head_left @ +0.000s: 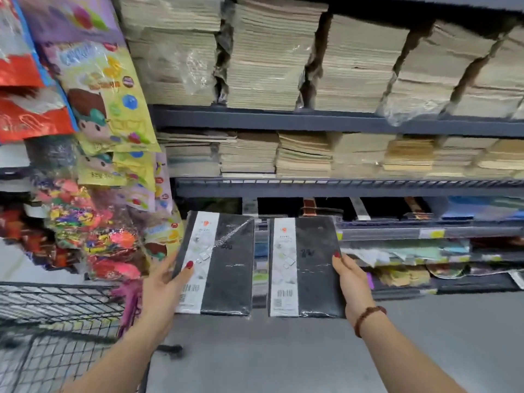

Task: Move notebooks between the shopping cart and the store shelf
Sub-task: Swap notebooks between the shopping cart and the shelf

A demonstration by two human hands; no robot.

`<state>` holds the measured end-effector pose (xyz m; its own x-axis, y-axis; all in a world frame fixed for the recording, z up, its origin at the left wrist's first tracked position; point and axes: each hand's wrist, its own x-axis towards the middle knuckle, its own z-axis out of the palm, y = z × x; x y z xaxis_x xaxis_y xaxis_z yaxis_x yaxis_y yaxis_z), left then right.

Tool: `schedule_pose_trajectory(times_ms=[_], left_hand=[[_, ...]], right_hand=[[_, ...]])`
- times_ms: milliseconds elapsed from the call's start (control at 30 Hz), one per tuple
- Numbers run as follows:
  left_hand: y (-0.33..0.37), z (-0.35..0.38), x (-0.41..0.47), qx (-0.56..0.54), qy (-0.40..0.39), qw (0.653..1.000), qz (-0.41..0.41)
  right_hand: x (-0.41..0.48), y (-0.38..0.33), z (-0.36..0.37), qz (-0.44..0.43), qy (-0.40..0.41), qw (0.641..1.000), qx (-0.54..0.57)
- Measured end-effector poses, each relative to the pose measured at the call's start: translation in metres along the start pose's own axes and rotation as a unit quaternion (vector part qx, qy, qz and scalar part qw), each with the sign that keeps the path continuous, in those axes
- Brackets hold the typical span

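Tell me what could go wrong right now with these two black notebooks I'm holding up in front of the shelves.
1. Each hand pinches just one edge: the left hand on the left notebook, the right hand on the right notebook. Both are in glossy plastic wrap, so either might slip.
2. The low shelf ahead looks crowded with untidy stock, so pushing them in could knock items loose.
3. The hanging packets sit close to the left notebook and could snag.

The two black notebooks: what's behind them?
Behind the left notebook and right notebook, in the gap, coloured stacks on the low shelf show. The rest is covered.
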<state>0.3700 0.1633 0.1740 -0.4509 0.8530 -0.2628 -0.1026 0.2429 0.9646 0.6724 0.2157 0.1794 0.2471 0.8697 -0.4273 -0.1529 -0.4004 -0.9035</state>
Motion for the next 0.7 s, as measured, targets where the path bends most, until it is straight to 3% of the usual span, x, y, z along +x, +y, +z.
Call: schedule_pose_trajectory(times_ms=[400, 700], left_hand=[[-0.086, 0.049, 0.038, -0.038, 0.186, 0.982, -0.014], [-0.127, 0.054, 0.067, -0.022, 0.191, 0.981, 0.031]], right_hand=[[0.139, 0.017, 0.042, 0.010, -0.127, 0.992, -0.004], [0.202, 0.030, 0.096, -0.016, -0.143, 0.989, 0.041]])
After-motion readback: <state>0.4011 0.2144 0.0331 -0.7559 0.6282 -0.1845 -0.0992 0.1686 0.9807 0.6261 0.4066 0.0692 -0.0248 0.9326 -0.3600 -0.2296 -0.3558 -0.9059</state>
